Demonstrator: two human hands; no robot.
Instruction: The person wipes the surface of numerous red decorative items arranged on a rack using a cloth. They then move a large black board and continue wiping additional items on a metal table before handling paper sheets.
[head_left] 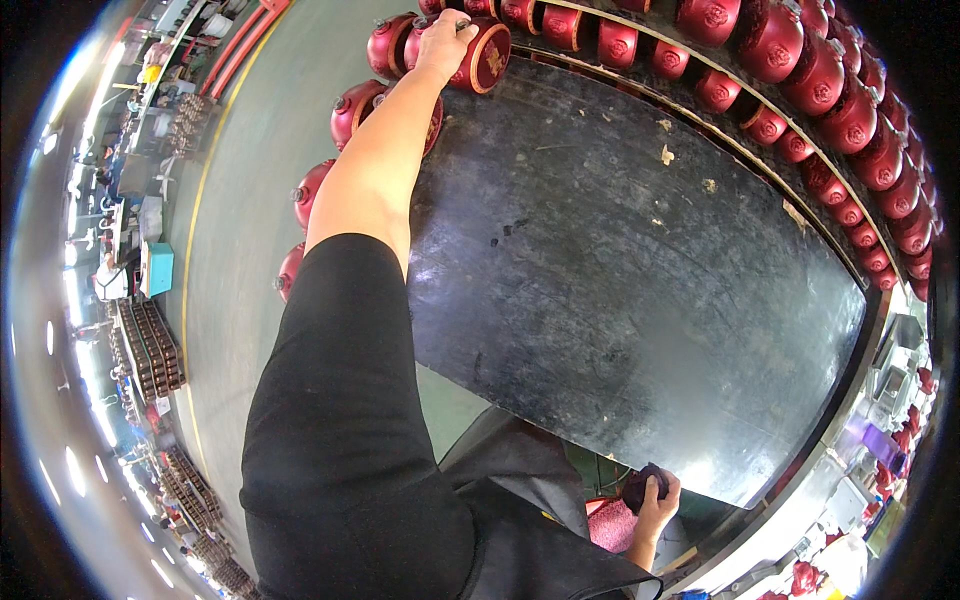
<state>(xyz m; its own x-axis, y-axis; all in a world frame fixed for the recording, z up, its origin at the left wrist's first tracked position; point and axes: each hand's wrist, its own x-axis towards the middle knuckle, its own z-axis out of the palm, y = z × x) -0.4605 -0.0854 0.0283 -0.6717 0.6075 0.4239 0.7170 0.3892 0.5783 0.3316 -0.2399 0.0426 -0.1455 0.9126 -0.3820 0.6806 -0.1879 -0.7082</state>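
My left hand (447, 45) reaches to the far left corner of the black tabletop (620, 260). Its fingers close over the top of a red drum-shaped jar (486, 62), near a small metallic knob. A gold design marks the jar's round end. Close to the table's near edge, my right hand (655, 508) grips a dark bundle (641, 487), which looks like balled cloth. Several more red jars (352, 108) line the table's left side, partly hidden behind my left arm.
Shelves of red jars (770, 45) curve along the far and right sides. A pink cloth (612, 525) lies below the near edge. Green floor with a yellow line (190, 290) runs along the left, beside stacked racks (150, 350).
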